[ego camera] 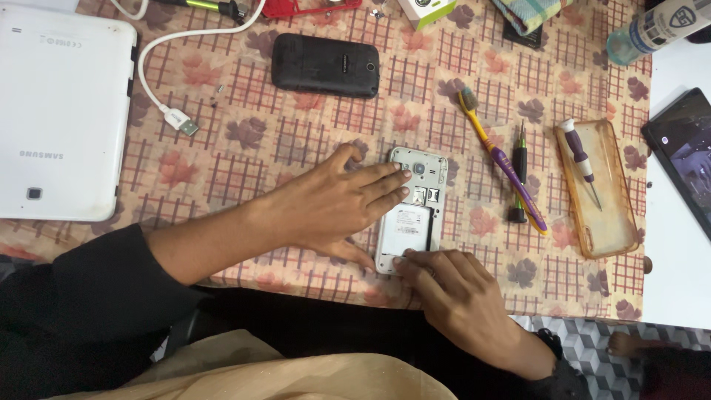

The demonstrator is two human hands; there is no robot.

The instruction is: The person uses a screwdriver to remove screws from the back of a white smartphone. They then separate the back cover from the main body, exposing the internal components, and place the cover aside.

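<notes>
A white phone [422, 194] lies face down with its back cover off, battery and card slots showing, near the table's front edge. My left hand [333, 207] rests flat on the cloth beside it, fingers spread and lying over the phone's upper left side. My right hand [452, 296] comes in from below, its fingertips pressing on the phone's lower edge next to the battery. Neither hand lifts the phone off the table.
On the flowered cloth [281, 141]: a white tablet [63, 111] at left, a white cable plug [180, 121], a black phone [324, 65], a yellow-purple toothbrush [502, 159], a small green screwdriver [520, 174], a clear case [596, 189] holding a purple screwdriver [580, 159], a dark phone [685, 159] at right.
</notes>
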